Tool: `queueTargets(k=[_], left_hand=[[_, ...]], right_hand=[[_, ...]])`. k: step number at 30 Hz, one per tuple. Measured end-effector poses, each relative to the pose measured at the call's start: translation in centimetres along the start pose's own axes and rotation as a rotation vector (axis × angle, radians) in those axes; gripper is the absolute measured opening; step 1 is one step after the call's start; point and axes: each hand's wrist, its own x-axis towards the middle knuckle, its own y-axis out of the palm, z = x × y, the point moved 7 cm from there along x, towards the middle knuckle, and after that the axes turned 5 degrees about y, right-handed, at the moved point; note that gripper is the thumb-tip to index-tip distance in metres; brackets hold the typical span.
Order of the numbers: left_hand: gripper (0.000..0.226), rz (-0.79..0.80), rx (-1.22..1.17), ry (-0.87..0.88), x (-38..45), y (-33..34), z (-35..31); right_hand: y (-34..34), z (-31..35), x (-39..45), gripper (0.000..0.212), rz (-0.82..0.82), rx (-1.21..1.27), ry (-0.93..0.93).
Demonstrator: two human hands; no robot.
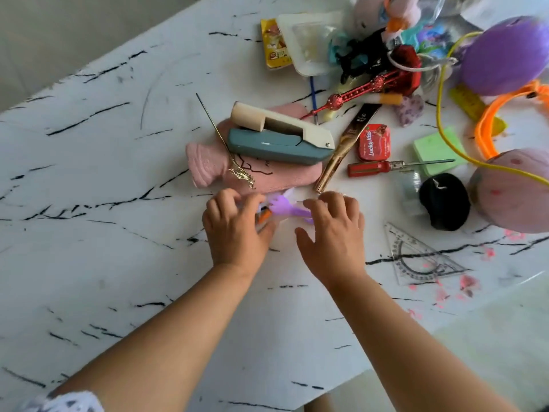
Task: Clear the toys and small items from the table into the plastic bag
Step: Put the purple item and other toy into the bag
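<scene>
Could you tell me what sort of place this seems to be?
Probably a home, at a dining or living room table. The marble-look table is strewn with plush toys, a stapler, a screwdriver and a candy tin, and pink marks stain its near corner.

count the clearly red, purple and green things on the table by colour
red: 3 - tin, screwdriver, beaded wand
purple: 3 - plush ball, heart, toy between the hands
green: 1 - pad
total: 7
</scene>
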Motion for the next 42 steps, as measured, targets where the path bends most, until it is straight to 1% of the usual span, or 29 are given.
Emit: queueTargets(k=[2, 4, 9, 12, 15, 17, 20, 22, 25, 29, 33, 38, 42], left_hand=[[0.031, -0.007, -0.014, 0.021, -0.3, 0.4, 0.1], [0.026, -0.006, -0.043, 0.025, -0.8, 0.6, 0.1], [0.017, 0.049, 0.000, 0.016, -2.6, 1.3, 0.1], [0.015, 0.132, 0.050, -0.001, -3.1, 1.8, 0.7], [0.016, 0.162, 0.115, 0.043, -3.4, 1.7, 0.9], [0.018, 0.162, 0.107, 0.102, -3.5, 1.5, 0.7], [0.017, 0.163, 0.067, 0.162, -3.1, 1.4, 0.8], [0.013, 0.191, 0.047, 0.145, -2.6, 1.5, 1.3], [0.017, 0.206, 0.004, 0.121, -2.6, 0.9, 1.5], [0.019, 0.234, -0.103, 0.103, -4.2, -1.7, 0.4], [0.019, 0.275, -0.150, 0.136, -6.7, -5.5, -1.9], [0.020, 0.324, -0.211, 0.292, -9.8, -10.1, -7.0], [0.019, 0.394, -0.249, 0.453, -13.0, -12.8, -12.7]], right_hand=[[0.1, 0.4, 0.5, 0.045, -0.034, -0.060, -0.041], [0.5, 0.5, 0.9, 0.048, -0.016, -0.098, -0.069], [1.2, 0.6, -0.1, 0.041, 0.021, -0.192, -0.062], [1.7, 0.5, -1.6, 0.041, 0.020, -0.264, -0.047], [2.5, 0.0, -3.4, 0.059, 0.033, -0.307, -0.028], [2.5, -0.3, -4.3, 0.064, 0.011, -0.332, -0.041], [2.0, -0.5, -5.3, 0.067, -0.035, -0.307, -0.064], [1.3, -0.5, -5.6, 0.068, -0.077, -0.255, -0.057], [-0.2, -0.3, -6.5, 0.065, -0.125, -0.177, -0.032], [-3.1, -0.1, -8.5, 0.057, -0.156, -0.083, 0.041], [-7.1, -0.2, -12.1, 0.050, -0.190, -0.012, 0.154], [-12.2, -2.6, -18.9, 0.038, -0.262, 0.158, 0.367], [-15.9, -5.4, -26.3, 0.038, -0.375, 0.270, 0.552]])
